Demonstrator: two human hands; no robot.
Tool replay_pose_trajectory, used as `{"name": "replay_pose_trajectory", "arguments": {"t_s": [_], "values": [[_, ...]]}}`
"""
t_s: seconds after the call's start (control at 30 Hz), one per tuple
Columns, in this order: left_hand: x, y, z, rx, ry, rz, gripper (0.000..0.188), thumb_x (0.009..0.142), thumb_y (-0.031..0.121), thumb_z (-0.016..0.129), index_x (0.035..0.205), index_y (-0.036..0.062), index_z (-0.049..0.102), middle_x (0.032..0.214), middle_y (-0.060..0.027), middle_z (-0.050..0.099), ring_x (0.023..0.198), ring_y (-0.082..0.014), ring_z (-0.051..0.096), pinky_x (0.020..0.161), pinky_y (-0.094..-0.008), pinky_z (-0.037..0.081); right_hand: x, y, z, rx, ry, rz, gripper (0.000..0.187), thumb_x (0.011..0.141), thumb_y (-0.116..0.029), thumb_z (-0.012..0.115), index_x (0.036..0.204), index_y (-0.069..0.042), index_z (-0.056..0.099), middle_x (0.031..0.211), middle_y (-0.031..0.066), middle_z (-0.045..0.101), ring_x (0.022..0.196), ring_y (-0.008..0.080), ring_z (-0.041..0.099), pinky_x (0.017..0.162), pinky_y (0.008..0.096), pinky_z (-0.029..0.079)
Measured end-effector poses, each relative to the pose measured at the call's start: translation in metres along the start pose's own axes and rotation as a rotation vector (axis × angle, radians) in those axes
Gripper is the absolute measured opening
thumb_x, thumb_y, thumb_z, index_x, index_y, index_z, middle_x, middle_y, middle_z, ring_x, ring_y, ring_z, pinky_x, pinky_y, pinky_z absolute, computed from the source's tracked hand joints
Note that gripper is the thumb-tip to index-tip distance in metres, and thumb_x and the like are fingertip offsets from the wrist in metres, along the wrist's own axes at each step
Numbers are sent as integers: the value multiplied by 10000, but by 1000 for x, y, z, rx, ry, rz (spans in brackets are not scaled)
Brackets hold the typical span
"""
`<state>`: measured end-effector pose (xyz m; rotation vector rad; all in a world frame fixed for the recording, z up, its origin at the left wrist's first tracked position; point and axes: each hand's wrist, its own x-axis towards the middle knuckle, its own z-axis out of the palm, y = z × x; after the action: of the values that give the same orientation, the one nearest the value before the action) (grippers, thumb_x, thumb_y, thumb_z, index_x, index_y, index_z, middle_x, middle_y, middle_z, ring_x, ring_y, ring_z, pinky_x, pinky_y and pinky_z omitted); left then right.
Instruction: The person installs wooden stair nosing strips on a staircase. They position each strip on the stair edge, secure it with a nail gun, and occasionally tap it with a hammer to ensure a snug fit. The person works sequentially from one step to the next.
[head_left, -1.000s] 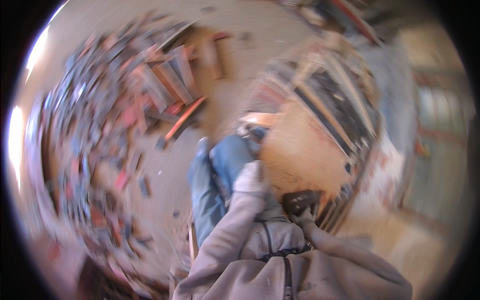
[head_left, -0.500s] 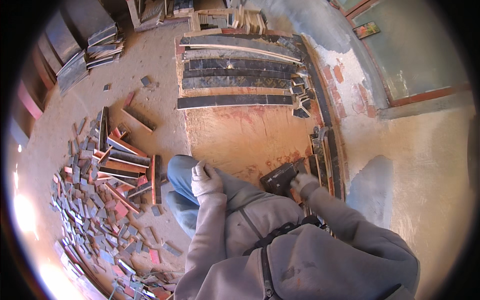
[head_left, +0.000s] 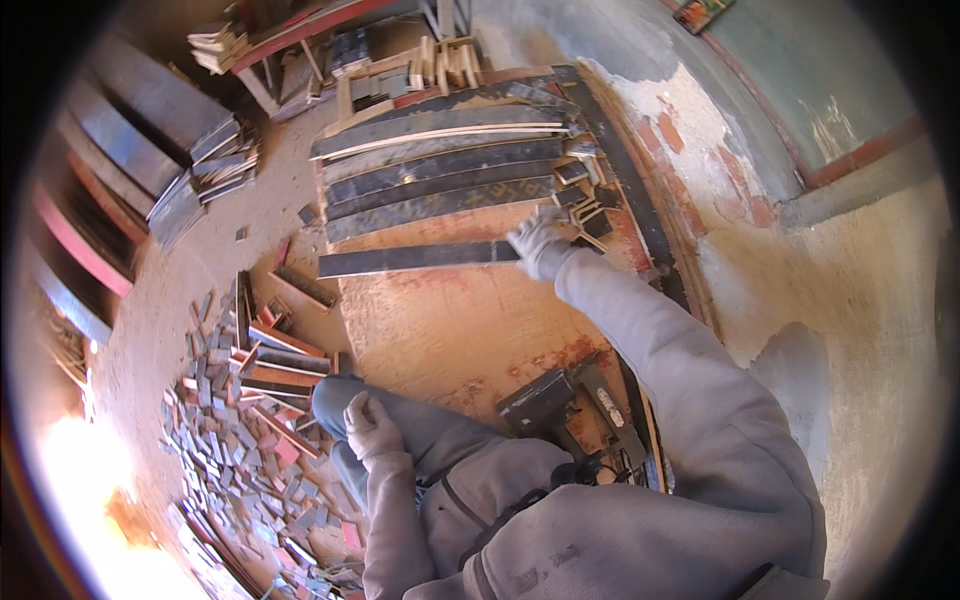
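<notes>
The broad, orange-brown wooden work surface [head_left: 430, 330] is scuffed and blotched with dark red stains toward its near right side. Across it lies a long, flat, black-faced wooden strip [head_left: 420, 260], apart from the parallel rows of dark, pale-edged strips [head_left: 440, 160] beyond. The right hand, in a pale grey glove [head_left: 540, 243], is at the right end of this single strip; its fingers are bent there, but I cannot tell whether they grasp it or only touch it. Small black, angled wooden pieces [head_left: 590, 215] are clustered just beyond that hand. The left hand, also in a pale glove [head_left: 374, 428], rests on the knee of the blue trousers [head_left: 440, 405], fingers partly curled (the palm is hidden, so whether it is clenched or released I cannot tell). A bulky black tool with a handle [head_left: 540, 402] lies on the near edge of the surface.

Dark and reddish wood scraps [head_left: 235, 450] spread in a heap over the dusty brown floor [head_left: 175, 290] to the left, and large dark panels [head_left: 150, 100] lean behind. On the right, peeling grey-white plaster [head_left: 705, 130] bares red brick beside a red-framed window [head_left: 860, 150]. Glaring light [head_left: 90, 480] whitens the lower left.
</notes>
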<state>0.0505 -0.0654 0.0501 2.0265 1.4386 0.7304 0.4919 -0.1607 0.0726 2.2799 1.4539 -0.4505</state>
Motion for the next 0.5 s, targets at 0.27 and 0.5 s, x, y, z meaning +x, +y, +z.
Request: {"name": "replay_pose_trajectory", "arguments": {"t_s": [0.27,0.5], "values": [[5,13,11,24,-26,-61,173,961,152,671,1100,49,675,1022,-119,685,899,-231,674,813,-341,542,-36,31,94,268,575,-156,558,939,-467,623,1439,-231,546,1471,137,476,1405,406,387,1161,565,295],[14,16,22,73,-45,-98,187,960,193,679,1092,61,687,1043,-137,700,924,-278,687,835,-379,544,-21,104,106,-233,526,7,488,910,-164,488,1387,-129,586,1455,101,548,1376,298,476,1197,498,320]]}}
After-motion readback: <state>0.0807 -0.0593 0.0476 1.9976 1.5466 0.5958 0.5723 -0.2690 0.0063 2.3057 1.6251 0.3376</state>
